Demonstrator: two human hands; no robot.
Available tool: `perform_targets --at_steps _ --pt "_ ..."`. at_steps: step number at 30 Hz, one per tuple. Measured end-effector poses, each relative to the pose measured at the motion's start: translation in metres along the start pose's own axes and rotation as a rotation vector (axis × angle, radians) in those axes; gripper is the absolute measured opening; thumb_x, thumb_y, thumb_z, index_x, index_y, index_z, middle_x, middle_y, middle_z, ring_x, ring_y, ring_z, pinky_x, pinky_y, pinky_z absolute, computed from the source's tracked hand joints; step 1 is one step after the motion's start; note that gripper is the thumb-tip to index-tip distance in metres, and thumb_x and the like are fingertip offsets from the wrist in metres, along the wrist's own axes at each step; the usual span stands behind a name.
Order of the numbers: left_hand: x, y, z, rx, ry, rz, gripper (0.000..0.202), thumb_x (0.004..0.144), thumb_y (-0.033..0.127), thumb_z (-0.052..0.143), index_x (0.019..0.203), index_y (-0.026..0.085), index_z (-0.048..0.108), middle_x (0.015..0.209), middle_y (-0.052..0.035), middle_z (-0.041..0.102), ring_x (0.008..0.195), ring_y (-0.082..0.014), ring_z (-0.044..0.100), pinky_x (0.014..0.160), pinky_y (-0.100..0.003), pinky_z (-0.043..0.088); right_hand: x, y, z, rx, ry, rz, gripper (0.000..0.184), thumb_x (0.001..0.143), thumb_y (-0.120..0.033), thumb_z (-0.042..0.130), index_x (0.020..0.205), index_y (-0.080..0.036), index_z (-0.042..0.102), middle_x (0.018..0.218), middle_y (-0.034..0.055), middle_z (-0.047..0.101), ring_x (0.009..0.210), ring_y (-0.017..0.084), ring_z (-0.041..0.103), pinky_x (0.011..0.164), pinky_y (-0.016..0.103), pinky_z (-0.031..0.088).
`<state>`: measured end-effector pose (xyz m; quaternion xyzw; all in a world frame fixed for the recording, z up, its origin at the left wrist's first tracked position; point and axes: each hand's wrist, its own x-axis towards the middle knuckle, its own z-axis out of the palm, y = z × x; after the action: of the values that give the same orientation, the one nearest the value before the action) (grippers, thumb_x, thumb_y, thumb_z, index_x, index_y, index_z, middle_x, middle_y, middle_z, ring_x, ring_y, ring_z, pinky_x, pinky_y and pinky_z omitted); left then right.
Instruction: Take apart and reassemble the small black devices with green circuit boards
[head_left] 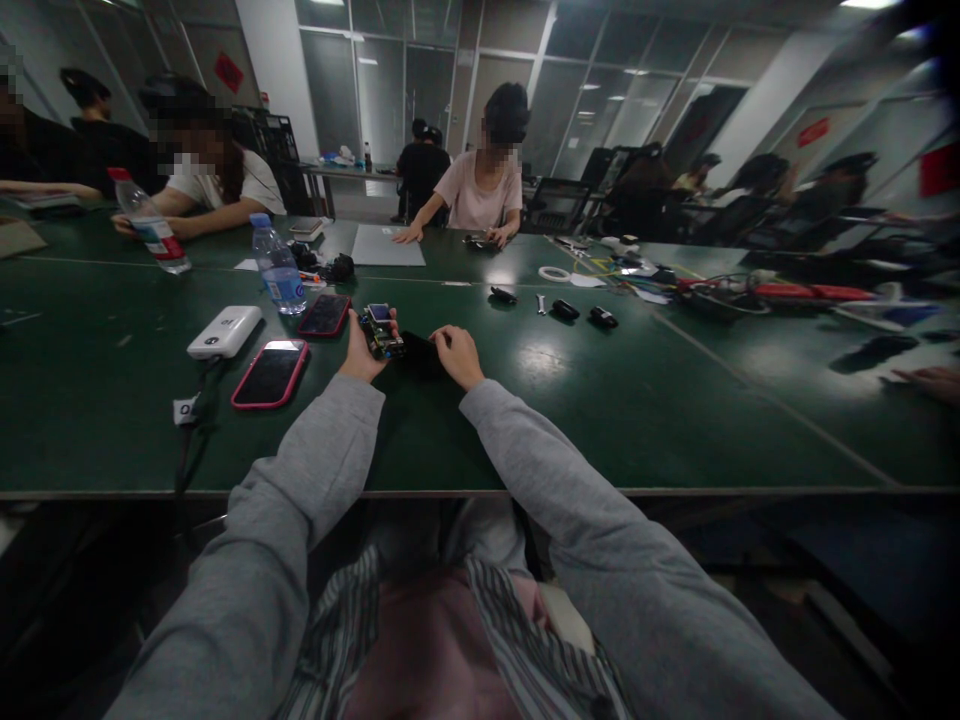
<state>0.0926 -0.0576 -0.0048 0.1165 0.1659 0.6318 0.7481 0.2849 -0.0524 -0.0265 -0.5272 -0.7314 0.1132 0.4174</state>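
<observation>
My left hand (362,352) is closed around a small electronic module (381,333) with a green circuit board and a little screen on top, held just above the green table (600,400). My right hand (457,355) has its fingers curled on a flat black part (420,352) that lies right beside the module. Both grey sleeves reach forward from the near table edge.
Left of my hands lie a red-cased phone (270,373), a second dark phone (325,314), a white power bank (224,332) with a cable, and a water bottle (277,265). Small black parts (565,310) and tape (554,273) lie further right. Other people sit across the table.
</observation>
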Motion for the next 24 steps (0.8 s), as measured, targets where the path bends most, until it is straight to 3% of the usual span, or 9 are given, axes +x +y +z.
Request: perform_targets --at_steps 3,5,11,14,17,24 --pt "0.003 0.001 0.000 -0.009 -0.003 0.018 0.064 0.096 0.066 0.035 0.121 0.015 0.062 0.083 -0.0095 0.071 0.064 -0.0172 0.065 0.058 -0.027 0.054 -0.008 -0.016 -0.004 -0.010 0.223 -0.172 0.025 0.097 -0.024 0.043 0.105 -0.017 0.066 0.105 0.0092 0.063 0.102 0.020 0.056 0.096 0.037 0.047" --pt "0.006 0.001 0.001 -0.007 0.016 0.047 0.065 0.096 0.066 0.033 0.121 0.014 0.063 0.082 -0.0101 0.071 0.067 -0.0187 0.067 0.062 -0.028 0.056 -0.016 -0.033 -0.005 -0.007 0.274 -0.296 0.029 0.099 -0.026 0.040 0.114 -0.018 0.063 0.113 0.0100 0.060 0.109 0.021 0.054 0.099 0.038 0.046" --pt "0.000 0.000 0.009 0.083 0.016 0.056 0.067 0.097 0.064 0.033 0.122 0.010 0.064 0.088 -0.0136 0.072 0.090 -0.0239 0.071 0.085 -0.033 0.057 -0.033 -0.081 0.001 -0.157 0.030 -0.583 0.039 0.101 -0.026 0.041 0.137 -0.028 0.056 0.149 0.0033 0.044 0.141 0.023 0.036 0.116 0.043 0.033" --pt "-0.007 -0.001 0.018 0.111 -0.024 0.059 0.061 0.097 0.061 0.037 0.123 0.011 0.064 0.096 -0.0144 0.073 0.101 -0.0256 0.070 0.092 -0.036 0.054 -0.028 -0.079 0.005 -0.145 -0.025 -0.544 0.047 0.102 -0.028 0.039 0.149 -0.029 0.043 0.159 0.0017 0.032 0.148 0.022 0.026 0.122 0.046 0.025" --pt "-0.014 -0.001 0.030 0.108 -0.039 0.063 0.054 0.098 0.056 0.039 0.121 0.014 0.065 0.098 -0.0135 0.074 0.102 -0.0258 0.069 0.094 -0.038 0.053 -0.020 -0.065 0.007 -0.019 -0.007 -0.453 0.053 0.104 -0.038 0.035 0.156 -0.027 0.031 0.161 0.0031 0.028 0.149 0.020 0.026 0.124 0.044 0.025" --pt "-0.030 -0.001 0.048 0.085 -0.100 -0.011 0.047 0.098 0.052 0.043 0.121 0.016 0.063 0.098 -0.0139 0.072 0.101 -0.0274 0.068 0.082 -0.037 0.056 -0.009 -0.051 0.006 0.267 0.043 -0.249 0.063 0.099 -0.053 0.047 0.155 -0.029 0.031 0.157 0.0051 0.034 0.148 0.021 0.027 0.126 0.047 0.021"
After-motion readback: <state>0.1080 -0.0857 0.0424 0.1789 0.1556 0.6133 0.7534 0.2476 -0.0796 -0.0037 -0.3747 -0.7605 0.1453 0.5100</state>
